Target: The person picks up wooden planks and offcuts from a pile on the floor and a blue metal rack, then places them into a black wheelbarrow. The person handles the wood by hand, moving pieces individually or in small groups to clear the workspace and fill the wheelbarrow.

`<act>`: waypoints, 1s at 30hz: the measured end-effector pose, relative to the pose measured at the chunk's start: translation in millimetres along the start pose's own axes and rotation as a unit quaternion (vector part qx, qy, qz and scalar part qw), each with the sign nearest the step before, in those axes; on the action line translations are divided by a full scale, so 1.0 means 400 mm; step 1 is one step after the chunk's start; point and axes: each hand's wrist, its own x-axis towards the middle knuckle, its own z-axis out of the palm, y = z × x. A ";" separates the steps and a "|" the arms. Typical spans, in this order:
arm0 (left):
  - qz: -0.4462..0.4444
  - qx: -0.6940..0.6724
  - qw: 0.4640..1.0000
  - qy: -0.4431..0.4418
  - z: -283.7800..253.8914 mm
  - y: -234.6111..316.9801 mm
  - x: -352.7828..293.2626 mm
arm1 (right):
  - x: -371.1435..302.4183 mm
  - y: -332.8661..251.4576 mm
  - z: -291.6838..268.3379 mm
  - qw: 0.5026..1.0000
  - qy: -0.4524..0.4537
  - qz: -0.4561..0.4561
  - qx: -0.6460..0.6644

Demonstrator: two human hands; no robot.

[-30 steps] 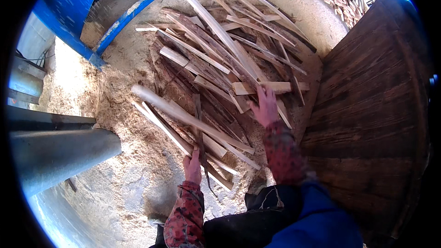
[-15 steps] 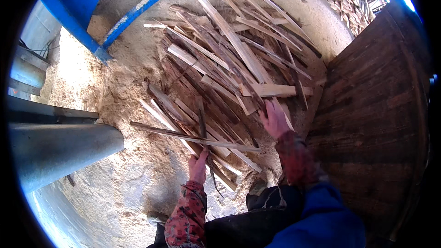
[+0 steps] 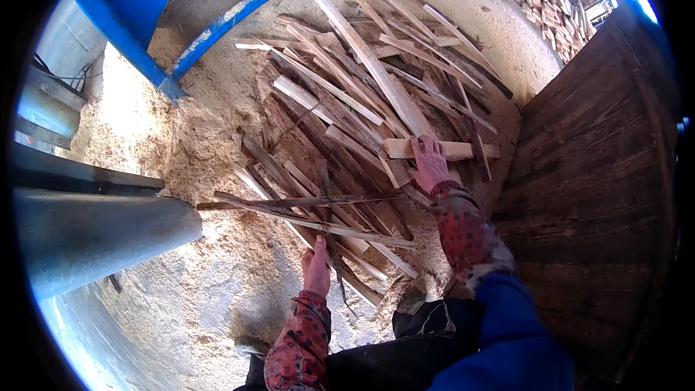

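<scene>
My left hand [image 3: 316, 268] is closed around the near end of a loose bundle of wood slats, its thumb pointing up along them. Across that bundle lie a long pale slat [image 3: 347, 232] and a dark bark-edged strip [image 3: 318, 200]. Farther right, my right hand [image 3: 431, 163] has its fingers curled over a short pale board [image 3: 467, 150]. The near end of a long, wide slat [image 3: 380, 76] meets the board at my fingertips. My palm hides part of the board's underside, and the bundle's lower pieces are partly covered.
A heap of slats and bark strips [image 3: 297, 127] spreads ahead over a sawdust-covered floor [image 3: 195, 275]. On the right stands a dark wooden panel [image 3: 579, 174]. A grey metal cylinder [image 3: 108, 235] and blue metal frame [image 3: 163, 83] are at left. Stacked wood [image 3: 539, 3] lies far right.
A dark bark-edged strip that lay under my right hand in the heap now rests across the left bundle. My right hand has moved onto the short board. My left hand keeps its grip.
</scene>
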 end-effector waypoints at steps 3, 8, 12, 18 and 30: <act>-0.002 0.008 1.000 0.005 0.012 0.016 0.002 | 0.043 0.028 0.023 0.998 -0.046 -0.015 -0.031; 0.011 0.061 0.998 0.020 -0.002 0.015 0.003 | 0.041 -0.007 -0.056 0.993 -0.050 -0.074 0.075; 0.039 0.025 0.998 -0.042 0.022 0.012 0.001 | 0.110 -0.194 -0.230 0.977 -0.042 -0.137 0.159; 0.026 0.045 0.999 0.001 0.019 0.036 -0.013 | 0.277 -0.237 -0.243 0.937 0.142 -0.072 0.311; 0.104 0.067 0.992 0.027 0.054 0.015 -0.023 | 0.174 0.192 0.124 0.933 -0.163 0.248 0.201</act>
